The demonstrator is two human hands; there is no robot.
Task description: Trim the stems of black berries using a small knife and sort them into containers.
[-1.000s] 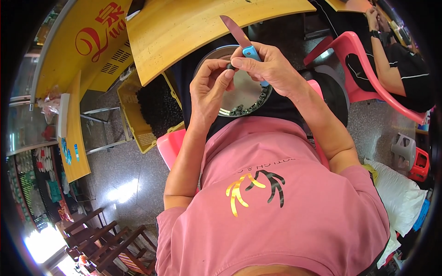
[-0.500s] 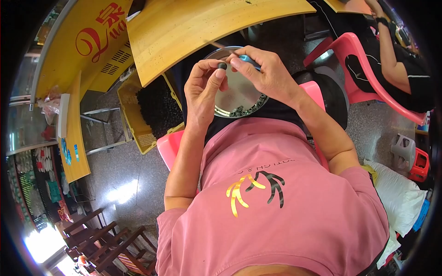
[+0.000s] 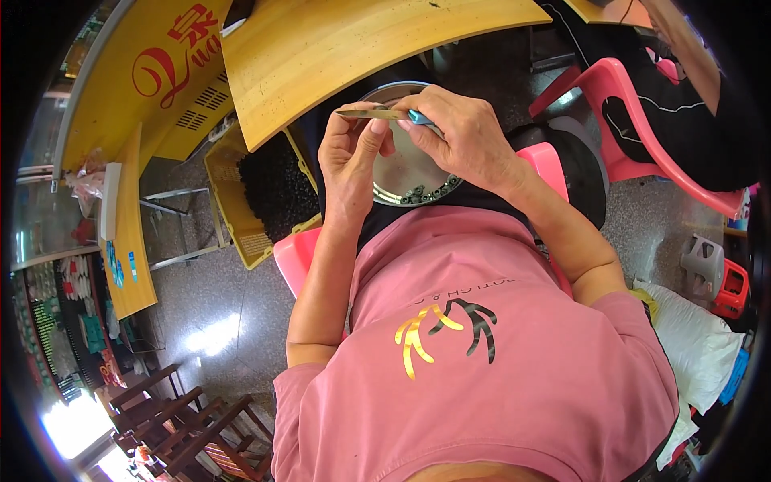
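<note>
Above the bowl (image 3: 409,165), below the table (image 3: 361,48), the knife (image 3: 392,115) is held roughly level, tip pointing left. Its blue handle (image 3: 418,118) is gripped by the right hand (image 3: 464,132), fingers curled round it. By the left hand (image 3: 351,157), half closed, a small dark piece (image 3: 381,106) seems to be pinched between thumb and fingers; it is mostly covered by the blade (image 3: 361,114), so the exact hold cannot be told.

Knife is judged light and stiff, best taken by the handle; the left thumb is right beside the blade, so control is needed. Piece is judged light, firm, maybe slick, easily lost from a pinch; best held by its sides.

Similar pieces (image 3: 418,195) are gathered along the bowl's near rim. Open room is left over the bowl's middle. Forward travel is limited by the table edge, near the bowl. Crate (image 3: 257,251) at left is set well apart from both hands.
</note>
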